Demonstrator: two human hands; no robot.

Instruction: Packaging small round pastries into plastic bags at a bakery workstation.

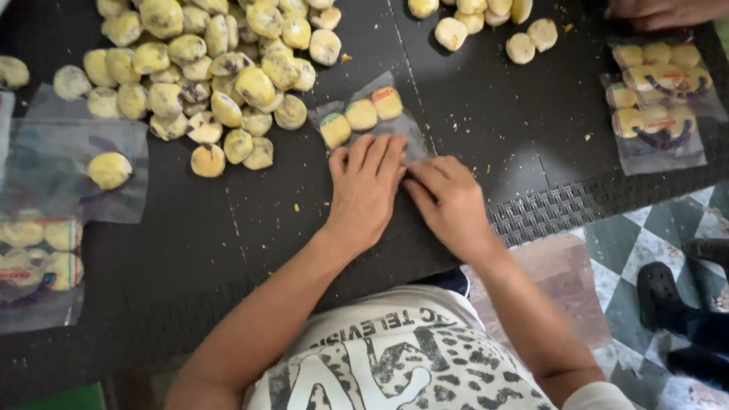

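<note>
Dark woven matting covers the tabletop, and right at its near edge both hands are working one small clear plastic bag with three round yellowish pastries inside. Left hand lies flat with its fingers straight and pressed together on the bag's open end, while the right hand has its fingers bunched and pressing down on the same flap right next to it, looks like folding or sealing, can't tell exactly which. So this pack is filled but not closed up yet. Off to the left there's a flat clear bag holding a single yellow pastry and a couple of finished packs below it. Over on the right sits a stack of filled clear packs with coloured labels, so a fair few are done. Farther back, a big loose pile of pale yellow round pastries is unpacked, plus a smaller bunch at the top, and another person's hand shows in the far corner. Plenty left to bag, I'd say.
</note>
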